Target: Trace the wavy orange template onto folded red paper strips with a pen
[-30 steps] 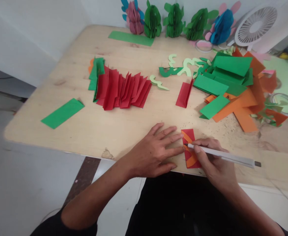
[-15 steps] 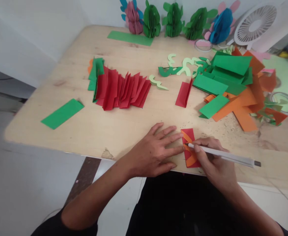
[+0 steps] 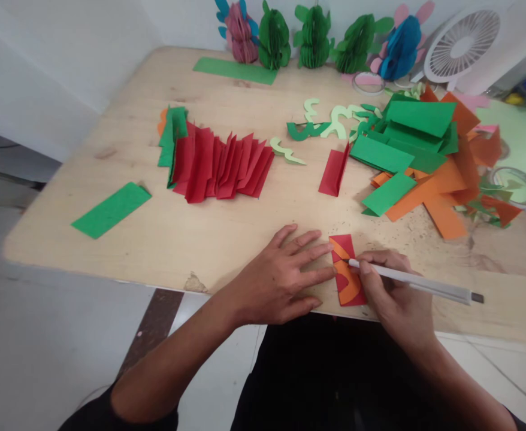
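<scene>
My left hand [image 3: 290,275] lies flat with fingers spread, its fingertips pressing the left edge of a red paper piece [image 3: 344,240] near the table's front edge. On top of that red piece rests a curved orange paper cutout [image 3: 350,288]. A white pencil-like pen [image 3: 418,282] is pinched in my right hand [image 3: 393,293], its dark tip touching the orange cutout's edge around the middle of the red piece. Just behind them stands a folded red paper piece [image 3: 333,172], apart from both hands.
A row of folded red papers [image 3: 222,164] stands at left-centre, a green strip [image 3: 111,209] beside it. Green papers [image 3: 382,152] and orange papers [image 3: 445,179] pile up at right. Paper honeycomb figures [image 3: 314,39] and a white fan [image 3: 465,45] line the back.
My right hand has shifted slightly right with the pen, its tip moving along the orange cutout's edge. My left hand stays in place on the paper.
</scene>
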The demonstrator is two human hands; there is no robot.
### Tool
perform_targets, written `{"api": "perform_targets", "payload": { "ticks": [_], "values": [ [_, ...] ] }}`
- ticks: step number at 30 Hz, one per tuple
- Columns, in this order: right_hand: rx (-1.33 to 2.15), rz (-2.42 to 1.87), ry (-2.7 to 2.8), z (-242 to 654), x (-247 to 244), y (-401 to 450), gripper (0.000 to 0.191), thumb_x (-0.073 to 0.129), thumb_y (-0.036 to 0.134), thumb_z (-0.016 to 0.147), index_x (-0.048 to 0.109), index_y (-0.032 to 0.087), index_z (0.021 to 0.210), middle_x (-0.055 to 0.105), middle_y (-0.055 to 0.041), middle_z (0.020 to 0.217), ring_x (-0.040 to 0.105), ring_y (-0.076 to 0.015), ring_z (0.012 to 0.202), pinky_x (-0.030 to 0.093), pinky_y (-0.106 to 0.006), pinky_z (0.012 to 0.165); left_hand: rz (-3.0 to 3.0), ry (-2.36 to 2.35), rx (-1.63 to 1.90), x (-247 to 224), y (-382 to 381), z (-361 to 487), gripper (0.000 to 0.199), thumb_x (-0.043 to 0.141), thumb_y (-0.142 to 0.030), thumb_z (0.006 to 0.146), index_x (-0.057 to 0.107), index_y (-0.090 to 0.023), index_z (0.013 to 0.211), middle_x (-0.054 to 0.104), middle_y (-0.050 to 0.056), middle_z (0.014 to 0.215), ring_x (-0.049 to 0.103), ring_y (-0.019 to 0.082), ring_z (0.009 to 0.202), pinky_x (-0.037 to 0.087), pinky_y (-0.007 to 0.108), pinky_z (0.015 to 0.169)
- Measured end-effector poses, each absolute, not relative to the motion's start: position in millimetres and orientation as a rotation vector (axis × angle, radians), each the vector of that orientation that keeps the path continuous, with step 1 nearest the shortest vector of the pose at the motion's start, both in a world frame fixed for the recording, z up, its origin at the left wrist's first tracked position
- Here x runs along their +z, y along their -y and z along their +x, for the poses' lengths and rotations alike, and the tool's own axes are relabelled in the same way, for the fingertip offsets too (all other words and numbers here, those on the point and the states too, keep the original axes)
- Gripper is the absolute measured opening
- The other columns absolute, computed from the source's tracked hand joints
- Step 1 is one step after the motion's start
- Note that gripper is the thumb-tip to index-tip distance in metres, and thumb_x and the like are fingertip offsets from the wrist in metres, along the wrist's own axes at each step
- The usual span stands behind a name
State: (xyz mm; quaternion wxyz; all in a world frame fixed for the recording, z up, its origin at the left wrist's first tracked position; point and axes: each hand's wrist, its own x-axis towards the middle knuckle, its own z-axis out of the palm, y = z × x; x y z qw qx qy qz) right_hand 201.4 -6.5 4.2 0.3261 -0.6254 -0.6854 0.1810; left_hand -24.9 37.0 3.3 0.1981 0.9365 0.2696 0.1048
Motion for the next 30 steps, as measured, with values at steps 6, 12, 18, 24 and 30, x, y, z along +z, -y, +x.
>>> {"api": "perform_targets", "payload": {
  "ticks": [6,12,18,24,30],
  "values": [
    [0.484,-1.660,1.794,202,2,8,0.016,0.055,0.036,0.092,0.066,0.025,0.088,0.070,-0.0031,0.085,0.062,-0.0205,0.083,0.046,-0.038,0.074,2.624,-0.748,0.301,2,-37,-25,0.043,0.053,-0.043,0.092,0.057,-0.027,0.131,0.045,0.009,0.149,0.030,0.034,0.143,0.015,0.059,0.116],
    [0.460,-1.605,1.840,201,2,4,0.016,0.055,0.036,0.093,0.066,0.025,0.090,0.071,-0.0028,0.086,0.063,-0.0200,0.083,0.046,-0.040,0.077,2.629,-0.758,0.296,3,-36,-25,0.042,0.053,-0.043,0.092,0.057,-0.028,0.130,0.045,0.008,0.149,0.030,0.033,0.143,0.016,0.058,0.116],
    [0.529,-1.516,1.850,200,9,4,0.015,0.056,0.030,0.093,0.067,0.026,0.101,0.073,-0.0021,0.092,0.064,-0.0191,0.087,0.048,-0.039,0.079,2.641,-0.756,0.310,2,-36,-25,0.042,0.053,-0.043,0.092,0.056,-0.027,0.131,0.046,0.009,0.148,0.031,0.034,0.142,0.016,0.058,0.116],
    [0.516,-1.388,1.925,205,13,11,0.022,0.054,0.022,0.092,0.066,0.026,0.110,0.074,-0.0041,0.099,0.066,-0.0210,0.092,0.050,-0.040,0.081,2.654,-0.731,0.318,-2,-37,-26,0.043,0.052,-0.044,0.092,0.056,-0.028,0.132,0.045,0.008,0.149,0.031,0.033,0.143,0.016,0.058,0.115],
    [0.244,-1.290,2.151,214,12,23,0.028,0.056,0.018,0.089,0.066,0.025,0.114,0.075,-0.0045,0.096,0.068,-0.0217,0.089,0.049,-0.039,0.079,2.655,-0.753,0.327,-1,-35,-25,0.042,0.054,-0.044,0.091,0.059,-0.027,0.129,0.046,0.008,0.149,0.031,0.032,0.142,0.016,0.057,0.116]
  ]
}}
